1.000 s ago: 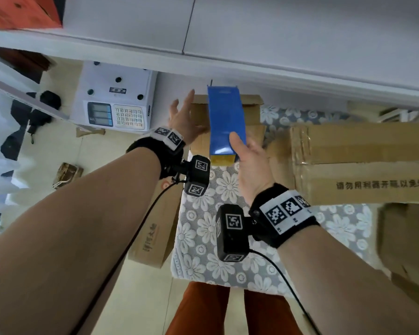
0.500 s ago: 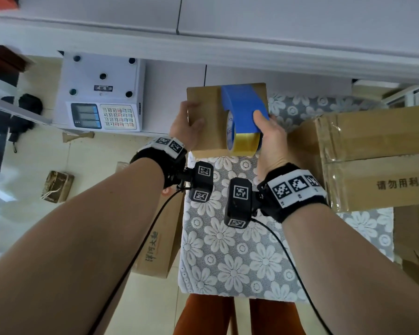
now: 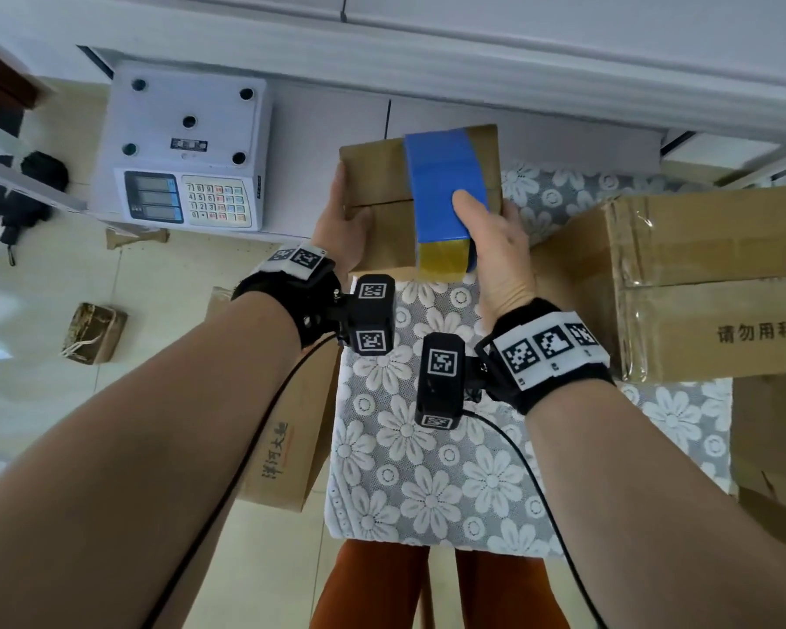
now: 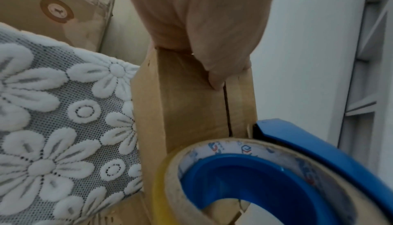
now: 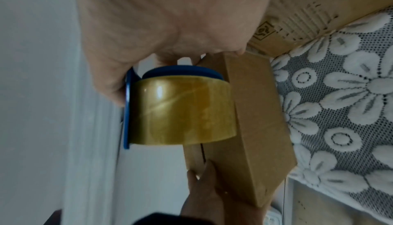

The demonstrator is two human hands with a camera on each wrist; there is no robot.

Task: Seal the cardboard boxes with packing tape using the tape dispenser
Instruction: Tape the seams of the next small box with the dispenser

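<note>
A small brown cardboard box (image 3: 375,192) stands at the far edge of the lace-covered table, its top flaps closed with a seam across them. My left hand (image 3: 343,215) grips its left end, thumb (image 4: 214,70) pressing on top beside the seam. My right hand (image 3: 495,247) grips the blue tape dispenser (image 3: 445,188), which lies across the right part of the box top. The yellowish tape roll (image 3: 441,261) faces me at the box's near edge. In the right wrist view the roll (image 5: 182,110) touches the box (image 5: 255,119).
A large taped cardboard box (image 3: 699,283) fills the table's right side. The floral cloth (image 3: 427,469) covers the table. A white weighing scale (image 3: 182,147) sits at back left, another box (image 3: 287,438) leans by the table's left edge, and a white wall is behind.
My left hand went from open beside the box to gripping its left end. The dispenser came down from upright above the box and now lies flatter across its top.
</note>
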